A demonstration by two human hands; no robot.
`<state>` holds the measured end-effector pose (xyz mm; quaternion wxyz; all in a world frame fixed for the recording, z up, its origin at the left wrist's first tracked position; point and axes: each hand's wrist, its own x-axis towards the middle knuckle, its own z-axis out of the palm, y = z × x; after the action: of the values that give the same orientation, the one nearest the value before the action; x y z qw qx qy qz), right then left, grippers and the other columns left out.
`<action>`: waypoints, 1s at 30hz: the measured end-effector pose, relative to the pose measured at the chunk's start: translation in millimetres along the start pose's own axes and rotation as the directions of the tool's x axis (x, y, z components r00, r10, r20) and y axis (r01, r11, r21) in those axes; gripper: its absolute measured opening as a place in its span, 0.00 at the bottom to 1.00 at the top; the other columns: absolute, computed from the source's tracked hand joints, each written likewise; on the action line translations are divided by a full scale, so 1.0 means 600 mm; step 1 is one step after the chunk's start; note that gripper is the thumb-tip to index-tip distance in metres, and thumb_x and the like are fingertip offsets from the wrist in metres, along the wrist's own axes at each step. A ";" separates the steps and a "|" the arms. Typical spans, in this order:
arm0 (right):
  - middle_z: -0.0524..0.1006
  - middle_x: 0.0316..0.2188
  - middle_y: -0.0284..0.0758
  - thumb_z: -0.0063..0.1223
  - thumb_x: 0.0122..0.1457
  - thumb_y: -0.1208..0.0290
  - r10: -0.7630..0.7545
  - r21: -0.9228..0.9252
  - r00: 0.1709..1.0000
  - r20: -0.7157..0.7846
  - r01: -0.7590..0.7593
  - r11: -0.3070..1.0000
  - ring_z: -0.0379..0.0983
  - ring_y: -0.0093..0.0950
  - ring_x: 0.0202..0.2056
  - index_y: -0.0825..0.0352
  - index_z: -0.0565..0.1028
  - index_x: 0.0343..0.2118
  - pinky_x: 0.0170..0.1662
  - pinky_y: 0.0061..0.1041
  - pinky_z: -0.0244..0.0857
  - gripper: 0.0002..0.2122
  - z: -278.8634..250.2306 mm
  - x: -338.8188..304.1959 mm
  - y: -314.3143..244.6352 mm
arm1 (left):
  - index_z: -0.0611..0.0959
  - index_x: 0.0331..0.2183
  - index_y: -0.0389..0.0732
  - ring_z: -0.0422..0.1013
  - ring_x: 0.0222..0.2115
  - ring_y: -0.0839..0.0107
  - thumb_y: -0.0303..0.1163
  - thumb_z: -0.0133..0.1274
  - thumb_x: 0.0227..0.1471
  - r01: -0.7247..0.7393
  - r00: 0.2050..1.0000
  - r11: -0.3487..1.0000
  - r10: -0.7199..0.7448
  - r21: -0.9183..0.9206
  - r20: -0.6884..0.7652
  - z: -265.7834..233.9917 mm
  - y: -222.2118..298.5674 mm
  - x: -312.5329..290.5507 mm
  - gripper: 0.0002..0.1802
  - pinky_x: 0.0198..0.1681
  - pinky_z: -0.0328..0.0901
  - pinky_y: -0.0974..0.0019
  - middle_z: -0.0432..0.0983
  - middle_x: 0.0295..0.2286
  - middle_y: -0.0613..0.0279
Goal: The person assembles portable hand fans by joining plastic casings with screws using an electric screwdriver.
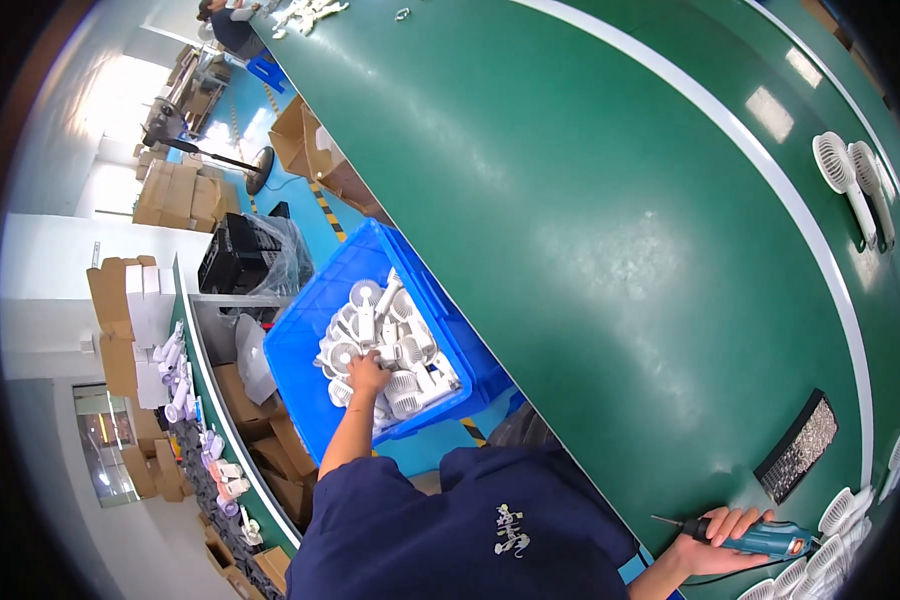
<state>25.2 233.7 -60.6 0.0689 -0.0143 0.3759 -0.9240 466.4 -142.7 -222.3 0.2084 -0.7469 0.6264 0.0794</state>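
Note:
A blue plastic bin (305, 340) stands to my left, heaped with white handheld fans (366, 295). My left hand (368, 374) reaches down into it, its fingers bent against one of the fans in the pile; the fingertips are partly lost among the white parts. At the lower right, over the green table (610, 260), my right hand (722, 540) is wrapped around a teal electric screwdriver (770, 540). Its thin bit points left, and a dark cord trails below it. Close by lies a black tray (767, 472) filled with small shiny metal pieces, apparently screws.
More white fans (830, 550) crowd the table's lower right corner, and a few others (845, 185) lie at the far right. An open cardboard box (295, 140) sits beyond the bin. On the left, a side bench (232, 425) carries coloured fans. A person (232, 28) works at the far end.

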 end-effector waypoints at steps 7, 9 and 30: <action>0.61 0.21 0.32 0.34 0.67 0.49 -0.005 0.011 1.000 0.025 0.004 1.000 0.56 0.18 0.12 0.70 0.58 0.48 0.14 0.16 0.57 0.24 0.011 0.021 0.009 | 0.79 0.42 0.47 0.61 0.49 0.59 0.33 0.52 0.48 -0.427 0.860 0.780 0.506 0.457 -0.060 0.029 -0.032 0.059 0.16 0.52 0.57 0.54 0.67 0.43 0.58; 0.61 0.21 0.32 0.34 0.67 0.49 -0.003 -0.001 1.000 0.013 0.003 1.000 0.55 0.18 0.12 0.71 0.59 0.48 0.14 0.16 0.57 0.24 0.010 0.019 0.007 | 0.79 0.40 0.45 0.63 0.47 0.60 0.32 0.48 0.50 -0.452 0.817 0.658 0.576 0.602 -0.015 0.032 -0.038 0.066 0.13 0.52 0.57 0.56 0.67 0.42 0.58; 0.61 0.22 0.32 0.32 0.67 0.49 -0.044 -0.066 0.999 -0.008 0.043 0.997 0.56 0.18 0.13 0.71 0.60 0.48 0.12 0.15 0.58 0.24 0.002 0.027 0.005 | 0.75 0.46 0.41 0.72 0.42 0.54 0.42 0.56 0.42 -0.975 0.222 0.221 0.935 0.035 0.277 0.077 0.136 0.043 0.28 0.46 0.66 0.55 0.72 0.43 0.50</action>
<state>9.7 228.8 -62.4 0.0465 -0.0202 0.4061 -0.9124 399.0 -157.4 -291.1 0.2495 -0.1644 0.9330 0.2004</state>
